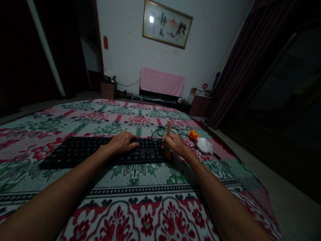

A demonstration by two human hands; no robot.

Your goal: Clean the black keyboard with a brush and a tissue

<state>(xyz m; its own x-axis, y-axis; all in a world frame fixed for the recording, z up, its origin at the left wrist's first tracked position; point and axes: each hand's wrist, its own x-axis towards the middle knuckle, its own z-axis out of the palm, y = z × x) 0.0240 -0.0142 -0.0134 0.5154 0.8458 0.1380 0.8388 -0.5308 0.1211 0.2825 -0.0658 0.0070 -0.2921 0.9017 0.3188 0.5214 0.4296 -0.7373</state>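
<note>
A black keyboard (82, 147) lies on a patterned bedspread, its number pad toward the right. My left hand (123, 141) rests on the keyboard right of its middle, fingers stretched out and holding nothing. My right hand (175, 144) is closed around a brush (169, 128) with a pale wooden handle that sticks up above the fist. The brush's lower end, reddish brown, points down at the right end of the keyboard; its bristles are hard to make out in the dim light.
Right of my right hand lie an orange crumpled thing (193, 135) and a white crumpled thing (204, 145). A dark cable (155, 132) loops behind the keyboard. The bedspread (135, 182) spreads to all sides. A pink cloth (162, 82) hangs by the far wall.
</note>
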